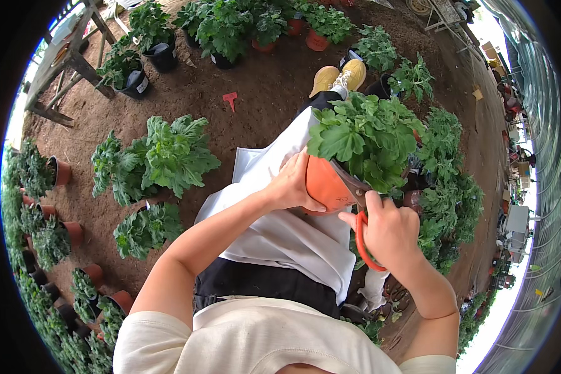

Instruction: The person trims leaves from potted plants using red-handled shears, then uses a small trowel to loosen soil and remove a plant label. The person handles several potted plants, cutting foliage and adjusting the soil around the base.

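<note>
My left hand (295, 183) grips the side of an orange plastic pot (326, 184), which is tilted and rests over my white apron (271, 229). A leafy green potted plant (364, 140) fills the pot and hides most of its soil. At the pot's near right edge, my right hand (390, 224) holds scissors by their orange handle (365, 245). The blades are mostly hidden by the fingers and the pot. Dark writing marks the pot's side.
Potted plants stand around me on brown soil, including a leafy one (168, 154) at left and black pots (162, 56) at upper left. A red plant tag (230, 100) sticks up ahead. A wooden stand (70, 61) is at upper left. Dense foliage (444, 187) lies close on the right.
</note>
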{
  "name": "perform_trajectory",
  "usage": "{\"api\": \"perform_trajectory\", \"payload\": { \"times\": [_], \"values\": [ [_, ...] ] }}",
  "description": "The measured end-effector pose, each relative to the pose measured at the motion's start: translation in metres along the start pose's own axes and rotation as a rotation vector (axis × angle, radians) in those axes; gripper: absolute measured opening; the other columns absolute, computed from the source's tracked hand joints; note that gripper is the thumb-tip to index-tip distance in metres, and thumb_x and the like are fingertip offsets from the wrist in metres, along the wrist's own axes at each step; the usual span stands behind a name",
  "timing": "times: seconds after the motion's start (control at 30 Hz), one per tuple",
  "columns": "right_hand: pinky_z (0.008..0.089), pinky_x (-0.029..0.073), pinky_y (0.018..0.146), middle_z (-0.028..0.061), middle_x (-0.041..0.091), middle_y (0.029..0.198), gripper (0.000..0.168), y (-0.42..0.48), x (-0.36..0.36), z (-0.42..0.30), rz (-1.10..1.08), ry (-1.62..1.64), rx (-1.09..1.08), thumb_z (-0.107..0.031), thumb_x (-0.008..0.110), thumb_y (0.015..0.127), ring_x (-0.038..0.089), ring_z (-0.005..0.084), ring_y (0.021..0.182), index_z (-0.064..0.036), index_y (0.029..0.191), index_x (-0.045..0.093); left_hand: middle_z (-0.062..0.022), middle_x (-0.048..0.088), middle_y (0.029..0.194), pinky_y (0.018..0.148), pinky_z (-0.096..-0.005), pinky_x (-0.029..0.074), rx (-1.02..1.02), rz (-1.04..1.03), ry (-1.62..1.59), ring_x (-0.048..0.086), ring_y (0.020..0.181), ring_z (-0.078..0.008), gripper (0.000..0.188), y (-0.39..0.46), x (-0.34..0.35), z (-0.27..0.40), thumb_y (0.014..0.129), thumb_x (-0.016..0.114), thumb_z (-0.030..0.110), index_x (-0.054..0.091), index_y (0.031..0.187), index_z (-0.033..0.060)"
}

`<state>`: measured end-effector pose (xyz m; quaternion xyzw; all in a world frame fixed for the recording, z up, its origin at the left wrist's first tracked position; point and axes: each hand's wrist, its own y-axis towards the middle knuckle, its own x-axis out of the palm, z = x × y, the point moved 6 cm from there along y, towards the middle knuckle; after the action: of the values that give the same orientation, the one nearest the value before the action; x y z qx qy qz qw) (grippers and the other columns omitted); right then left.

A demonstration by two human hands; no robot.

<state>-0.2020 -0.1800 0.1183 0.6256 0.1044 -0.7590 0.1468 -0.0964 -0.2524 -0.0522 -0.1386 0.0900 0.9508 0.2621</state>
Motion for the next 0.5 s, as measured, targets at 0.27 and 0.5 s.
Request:
{"api": "perform_trajectory", "payload": {
  "times": [0.27, 0.5],
  "values": [
    [0.0328, 0.042, 0.041, 0.0061, 0.054, 0.052, 0.047, -0.016, -0.001, 0.016, 0.023, 0.212, -0.011, -0.04, 0.078, 0.065, 0.054, 0.0246, 0.043, -0.004, 0.087, 0.056, -0.0227, 0.036, 0.127, 0.099, -0.0493, 0.032, 0.004, 0.209, 0.085, 0.036, 0.115, -0.042, 0.124, -0.013, -0.003, 0.026, 0.046, 0.086, 0.034, 0.014, 0.144, 0.0079],
    [0.0325, 0.042, 0.045, 0.0056, 0.05, 0.054, 0.048, -0.043, 0.021, 0.04, -0.012, 0.417, 0.065, -0.041, 0.076, 0.07, 0.052, 0.0242, 0.045, -0.002, 0.089, 0.055, -0.0199, 0.035, 0.126, 0.096, -0.0494, 0.033, 0.089, 0.347, 0.207, 0.037, 0.113, -0.0396, 0.114, -0.021, -0.007, 0.034, 0.051, 0.084, 0.034, 0.021, 0.142, 0.0084]
  ]
}}
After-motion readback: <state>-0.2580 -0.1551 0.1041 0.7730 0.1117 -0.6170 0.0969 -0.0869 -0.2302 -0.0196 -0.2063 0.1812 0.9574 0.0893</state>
